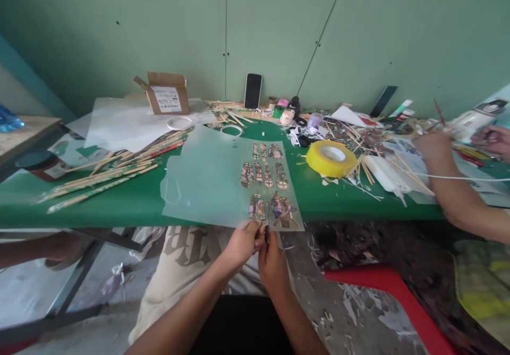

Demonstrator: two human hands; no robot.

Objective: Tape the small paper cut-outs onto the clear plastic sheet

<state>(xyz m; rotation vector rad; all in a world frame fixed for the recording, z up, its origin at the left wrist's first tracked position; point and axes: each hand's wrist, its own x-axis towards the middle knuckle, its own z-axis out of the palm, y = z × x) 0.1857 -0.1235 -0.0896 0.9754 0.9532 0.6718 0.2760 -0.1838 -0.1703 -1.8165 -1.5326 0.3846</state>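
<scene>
My left hand (pixel 244 244) and my right hand (pixel 271 256) meet just below the front edge of the green table (pixel 131 201). Both are closed in a pinch on something small between them, at the near edge of a translucent plastic sheet (pixel 207 179). What they pinch is too small to name. The sheet lies flat on the table and carries several small patterned cut-out figures (pixel 268 177) in rows, the nearest ones just above my fingers.
A yellow tape roll (pixel 331 158) sits right of the sheet. Bamboo sticks (pixel 115 169) lie at the left, a cardboard box (pixel 165 93) and a phone (pixel 253 90) at the back. Another person's hands (pixel 434 148) work at the cluttered right. A red stool (pixel 382 286) stands below.
</scene>
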